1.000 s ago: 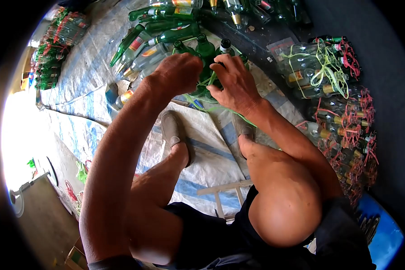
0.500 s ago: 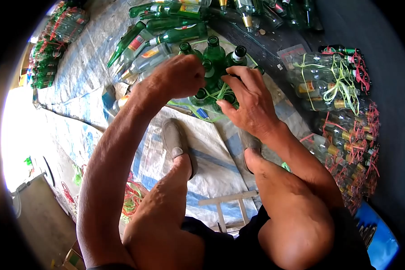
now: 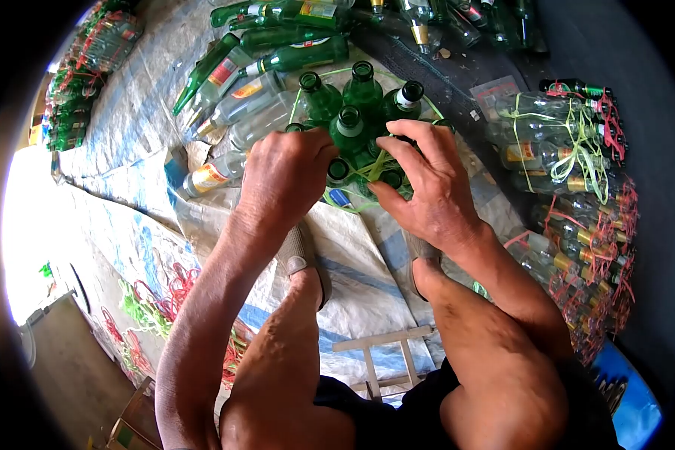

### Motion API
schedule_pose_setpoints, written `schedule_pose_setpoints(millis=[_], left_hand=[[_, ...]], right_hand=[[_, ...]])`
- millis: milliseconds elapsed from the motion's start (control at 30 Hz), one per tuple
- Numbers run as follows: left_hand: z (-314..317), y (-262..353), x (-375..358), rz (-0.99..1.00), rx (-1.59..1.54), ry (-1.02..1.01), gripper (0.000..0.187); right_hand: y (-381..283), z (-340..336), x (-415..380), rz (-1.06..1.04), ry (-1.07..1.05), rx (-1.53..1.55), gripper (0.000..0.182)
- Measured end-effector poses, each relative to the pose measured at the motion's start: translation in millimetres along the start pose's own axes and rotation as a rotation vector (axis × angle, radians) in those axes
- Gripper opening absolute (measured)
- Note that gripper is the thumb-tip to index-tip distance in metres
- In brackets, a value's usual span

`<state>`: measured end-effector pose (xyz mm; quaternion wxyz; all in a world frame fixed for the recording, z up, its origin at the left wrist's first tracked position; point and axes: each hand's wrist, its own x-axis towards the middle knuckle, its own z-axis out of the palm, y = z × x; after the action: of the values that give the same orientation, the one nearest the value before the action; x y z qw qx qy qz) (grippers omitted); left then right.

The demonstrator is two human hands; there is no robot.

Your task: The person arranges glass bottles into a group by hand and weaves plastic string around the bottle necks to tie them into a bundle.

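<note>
A cluster of upright green glass bottles (image 3: pixel 349 133) stands in front of my feet, with light green twine (image 3: pixel 383 162) looped around it and gathered among the necks. My left hand (image 3: pixel 286 172) is closed beside the near-left bottles, its fingertips turned inward; whatever it pinches is hidden. On the near-right side, my right hand (image 3: pixel 435 180) has its thumb and fingers curved and apart around the gathered twine, over a bottle mouth (image 3: pixel 391 178). Part of the cluster is hidden behind both hands.
Loose green bottles (image 3: pixel 296 56) and clear bottles (image 3: pixel 259 97) lie beyond the cluster. Tied bottle bundles (image 3: pixel 551 142) line the right side, and others (image 3: pixel 109 45) stand far left. Red and green twine scraps (image 3: pixel 161 300) lie left. A wooden frame (image 3: pixel 382 341) rests between my legs.
My left hand has moved down and slightly left, uncovering a bottle in the cluster. My right hand stays by the twine with its fingers curved. The view has shifted slightly.
</note>
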<state>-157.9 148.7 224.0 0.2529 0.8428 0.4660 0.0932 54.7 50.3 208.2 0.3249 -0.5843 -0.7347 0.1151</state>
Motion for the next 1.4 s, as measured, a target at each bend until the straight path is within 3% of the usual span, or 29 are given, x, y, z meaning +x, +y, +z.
schedule_pose_setpoints(millis=[167, 267, 467, 900, 1200, 1400], left_hand=[[15.4, -2.6, -20.6, -0.124, -0.161, 0.141, 0.014], [31.5, -3.2, -31.7, -0.261, -0.414, 0.249, 0.014], [48.1, -2.5, -38.8, -0.239, -0.599, 0.411, 0.006], [55.7, -21.1, -48.1, -0.216, -0.699, 0.362, 0.011], [59.2, -30.6, -53.4, -0.277, -0.945, 0.249, 0.01], [64.4, -36.7, -52.0, -0.329, -1.119, 0.165, 0.012]], right_hand=[[0.7, 2.9, 0.1, 0.002, -0.002, -0.005, 0.053], [1.6, 2.3, 0.5, 0.006, -0.01, -0.005, 0.054], [1.7, 3.3, 3.1, 0.016, -0.018, -0.016, 0.056], [1.3, 3.5, 0.8, 0.037, -0.031, -0.009, 0.058], [4.7, -1.0, -3.7, 0.021, 0.004, 0.08, 0.061], [9.7, -19.0, 7.4, -0.048, 0.175, 0.132, 0.033]])
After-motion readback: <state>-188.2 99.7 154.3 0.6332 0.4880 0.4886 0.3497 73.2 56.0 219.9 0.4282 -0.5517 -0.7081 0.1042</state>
